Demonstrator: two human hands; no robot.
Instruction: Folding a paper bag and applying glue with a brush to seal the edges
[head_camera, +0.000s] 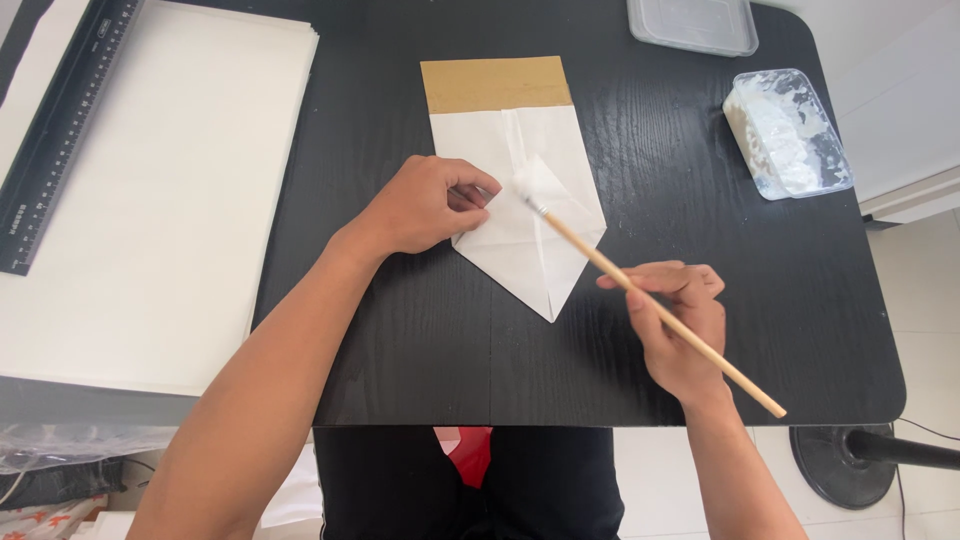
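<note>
A folded white paper piece (520, 225) with a pointed lower end lies on a black table (640, 200), over a brown cardboard strip (495, 83). My left hand (425, 205) presses down on the paper's left edge with bent fingers. My right hand (680, 320) grips a long wooden brush (650, 305). The brush's white, paste-laden tip rests on the paper near its middle fold.
A clear tub of white paste (790, 135) sits at the table's right. A clear lid or container (692, 24) is at the top edge. A stack of white sheets (170, 200) and a black ruler (60, 130) lie at the left. A round stand base (845, 465) sits on the floor.
</note>
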